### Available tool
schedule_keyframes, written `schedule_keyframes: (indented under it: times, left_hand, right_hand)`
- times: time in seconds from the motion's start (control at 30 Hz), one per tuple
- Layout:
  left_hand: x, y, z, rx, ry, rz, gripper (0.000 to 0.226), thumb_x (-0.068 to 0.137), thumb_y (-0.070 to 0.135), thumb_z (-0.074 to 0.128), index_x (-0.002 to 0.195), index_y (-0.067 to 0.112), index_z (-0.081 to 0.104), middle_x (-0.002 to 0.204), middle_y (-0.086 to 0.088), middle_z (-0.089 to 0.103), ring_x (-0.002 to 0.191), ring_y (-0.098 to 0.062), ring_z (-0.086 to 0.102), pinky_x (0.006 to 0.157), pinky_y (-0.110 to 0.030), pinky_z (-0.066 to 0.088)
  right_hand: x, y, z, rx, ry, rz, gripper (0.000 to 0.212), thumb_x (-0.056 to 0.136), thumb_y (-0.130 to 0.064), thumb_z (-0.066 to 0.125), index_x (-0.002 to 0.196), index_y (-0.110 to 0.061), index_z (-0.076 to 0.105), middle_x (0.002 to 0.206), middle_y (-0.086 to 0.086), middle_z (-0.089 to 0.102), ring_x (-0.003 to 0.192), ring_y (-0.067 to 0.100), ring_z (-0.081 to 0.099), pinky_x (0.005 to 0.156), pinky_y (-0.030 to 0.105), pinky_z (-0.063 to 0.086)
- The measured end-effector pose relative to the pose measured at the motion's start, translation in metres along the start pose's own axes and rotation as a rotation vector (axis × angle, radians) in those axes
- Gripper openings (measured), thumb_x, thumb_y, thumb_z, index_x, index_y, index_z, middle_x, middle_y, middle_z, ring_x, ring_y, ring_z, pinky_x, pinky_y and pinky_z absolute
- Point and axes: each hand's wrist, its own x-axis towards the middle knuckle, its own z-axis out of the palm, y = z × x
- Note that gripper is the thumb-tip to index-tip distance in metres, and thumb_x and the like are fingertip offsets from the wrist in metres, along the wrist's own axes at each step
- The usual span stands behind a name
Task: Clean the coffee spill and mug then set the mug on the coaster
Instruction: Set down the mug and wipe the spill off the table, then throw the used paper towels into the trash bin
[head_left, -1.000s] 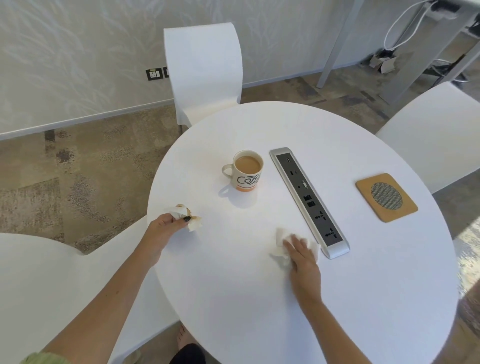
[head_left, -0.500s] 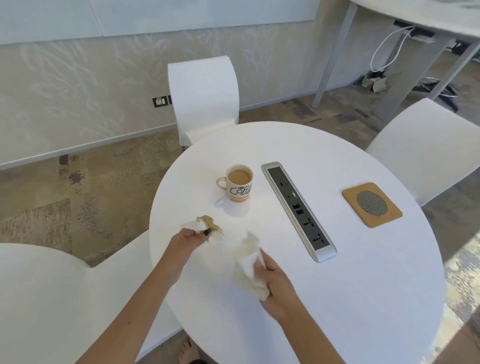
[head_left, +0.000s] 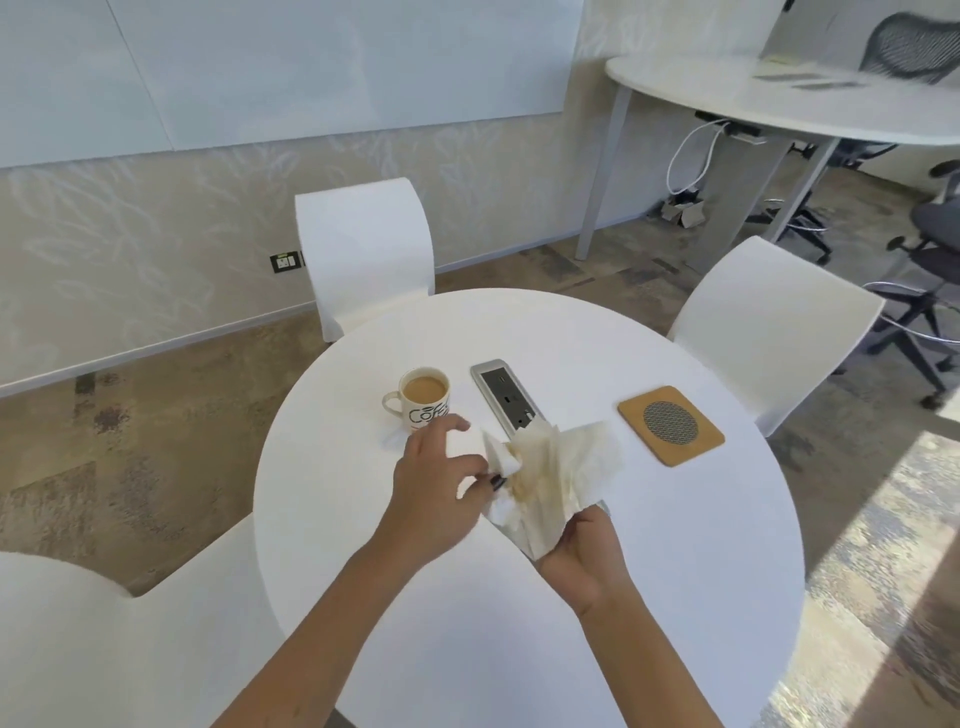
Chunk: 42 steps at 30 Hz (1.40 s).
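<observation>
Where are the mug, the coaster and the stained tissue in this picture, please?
mug (head_left: 423, 399): head view, on the coffee surface.
coaster (head_left: 670, 425): head view, on its round mesh centre.
stained tissue (head_left: 556, 470): head view, on its crumpled middle.

Matt smooth white table (head_left: 649, 545), glossy ceramic mug (head_left: 422, 400), cork-like coaster (head_left: 670, 425) with metal mesh, crumpled stained paper tissue (head_left: 556, 473), brushed-metal socket strip (head_left: 501, 392).

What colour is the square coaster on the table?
The coaster is light brown like cork, with a round grey mesh patch in its middle, seen in the head view.
</observation>
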Motion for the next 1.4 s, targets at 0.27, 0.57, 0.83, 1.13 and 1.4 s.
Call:
schedule_keyframes:
  times: [0.27, 0.57, 0.83, 1.13, 1.4]
  left_hand:
    - [0.009, 0.067, -0.001, 0.357, 0.093, 0.263, 0.017, 0.076, 0.031, 0.071, 0.062, 0.021, 0.073, 0.128, -0.006, 0.058, 0.122, -0.032, 0.049, 0.090, -0.043, 0.036]
    - [-0.012, 0.082, 0.007, 0.190, 0.190, 0.272, 0.020, 0.080, 0.024, 0.059, 0.093, 0.032, 0.072, 0.119, -0.001, 0.060, 0.111, -0.021, 0.056, 0.089, -0.037, 0.037]
    - [-0.005, 0.059, 0.013, -0.763, -0.128, -0.283, 0.028, 0.099, 0.024, 0.047, 0.117, 0.042, 0.058, 0.117, 0.011, 0.066, 0.095, -0.009, 0.069, 0.076, -0.024, 0.051]
    - [0.036, 0.066, 0.038, -0.825, -0.395, -0.216, 0.026, 0.085, 0.047, 0.062, 0.110, 0.045, 0.067, 0.110, 0.012, 0.071, 0.097, -0.011, 0.068, 0.077, -0.028, 0.056]
    - [0.064, 0.066, 0.054, -0.388, -0.529, 0.101, 0.029, 0.082, 0.021, 0.070, 0.104, 0.040, 0.068, 0.097, 0.013, 0.066, 0.091, -0.001, 0.060, 0.078, -0.018, 0.048]
  right_hand:
    - [-0.016, -0.019, 0.003, -0.184, -0.176, -0.110, 0.044, 0.099, -0.025, 0.046, 0.138, -0.006, 0.041, 0.120, 0.013, 0.054, 0.110, 0.027, 0.054, 0.107, 0.048, 0.038]
    - [-0.029, -0.051, -0.003, -0.426, -0.068, -0.312, 0.040, 0.086, -0.012, 0.062, 0.125, -0.013, 0.057, 0.122, 0.018, 0.064, 0.110, 0.032, 0.062, 0.089, 0.040, 0.052]
    - [-0.044, -0.067, -0.012, -0.601, 0.089, -0.394, 0.021, 0.089, -0.004, 0.058, 0.094, -0.022, 0.069, 0.095, 0.001, 0.072, 0.086, 0.021, 0.070, 0.067, 0.027, 0.057]
    - [-0.048, -0.078, -0.014, -0.855, 0.157, -0.464, 0.023, 0.077, 0.015, 0.061, 0.075, -0.007, 0.068, 0.105, 0.008, 0.058, 0.098, 0.031, 0.061, 0.088, 0.044, 0.050]
    - [-0.047, -0.088, -0.014, -0.826, 0.179, -0.415, 0.022, 0.083, 0.003, 0.049, 0.080, -0.007, 0.069, 0.094, 0.012, 0.065, 0.092, 0.028, 0.060, 0.082, 0.032, 0.053]
